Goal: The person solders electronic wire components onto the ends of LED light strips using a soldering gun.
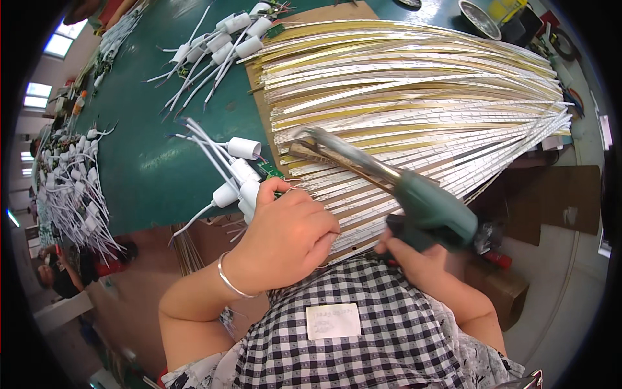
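Observation:
My left hand (288, 230) is closed over the near left ends of the LED strips (402, 117), fingers bent; what it pinches is hidden. Just beyond its fingertips is a small green circuit board (270, 170) with thin leads. White cylindrical caps (244, 148) with white wires lie beside that hand, one partly under it. My right hand (414, 259) grips the handle of a green soldering gun (435, 211), blurred by motion. The gun's long metal barrel points to the far left, over the strips. Its tip is smeared, and I cannot tell whether it touches anything.
More white caps with wires (223, 42) lie at the far side of the green table (155, 162). A large heap of them (71, 175) sits at the left. At the far right stands a metal bowl (479, 19). Cardboard boxes (502, 295) are on the floor at right.

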`<action>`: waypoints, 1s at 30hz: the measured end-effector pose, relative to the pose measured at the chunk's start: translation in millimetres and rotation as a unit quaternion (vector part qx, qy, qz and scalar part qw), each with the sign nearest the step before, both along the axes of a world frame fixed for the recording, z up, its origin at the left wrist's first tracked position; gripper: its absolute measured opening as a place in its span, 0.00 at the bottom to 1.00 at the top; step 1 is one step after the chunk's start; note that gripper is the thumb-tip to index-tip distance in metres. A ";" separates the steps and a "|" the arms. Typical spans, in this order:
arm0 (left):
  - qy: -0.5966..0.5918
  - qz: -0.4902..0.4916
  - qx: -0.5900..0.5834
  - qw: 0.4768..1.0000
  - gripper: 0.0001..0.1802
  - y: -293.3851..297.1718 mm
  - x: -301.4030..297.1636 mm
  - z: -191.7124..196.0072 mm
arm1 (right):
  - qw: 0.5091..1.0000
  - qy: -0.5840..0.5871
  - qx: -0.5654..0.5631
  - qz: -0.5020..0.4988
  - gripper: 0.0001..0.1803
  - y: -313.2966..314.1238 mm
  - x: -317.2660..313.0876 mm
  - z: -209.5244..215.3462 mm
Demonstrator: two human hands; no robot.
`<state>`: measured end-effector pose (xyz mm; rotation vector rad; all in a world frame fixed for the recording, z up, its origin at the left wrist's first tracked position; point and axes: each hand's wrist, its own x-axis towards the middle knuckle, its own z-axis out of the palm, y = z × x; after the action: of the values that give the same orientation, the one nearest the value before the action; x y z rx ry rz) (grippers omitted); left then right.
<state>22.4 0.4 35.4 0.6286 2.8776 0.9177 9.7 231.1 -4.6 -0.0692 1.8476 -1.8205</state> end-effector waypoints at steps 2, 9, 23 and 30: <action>-0.029 0.023 0.040 0.999 0.02 4.2 -3.1 -3.0 | 0.999 -0.025 -0.027 0.035 0.17 -12.4 -4.2 0.5; -0.121 0.011 0.117 0.986 0.03 3.6 -1.6 -1.0 | 0.996 0.011 -0.090 0.019 0.14 -32.4 4.5 -4.7; -0.079 -0.010 0.057 0.995 0.05 9.0 -1.6 -2.7 | 0.986 0.119 -0.116 -0.002 0.10 -42.1 6.4 -8.5; -0.130 0.016 0.137 0.982 0.08 7.5 1.1 -2.6 | 0.995 0.071 -0.052 -0.040 0.08 -40.3 4.7 -4.6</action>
<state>23.5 7.9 32.8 0.4391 2.5605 1.3077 14.5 190.7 -9.2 -0.1687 1.8729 -2.0139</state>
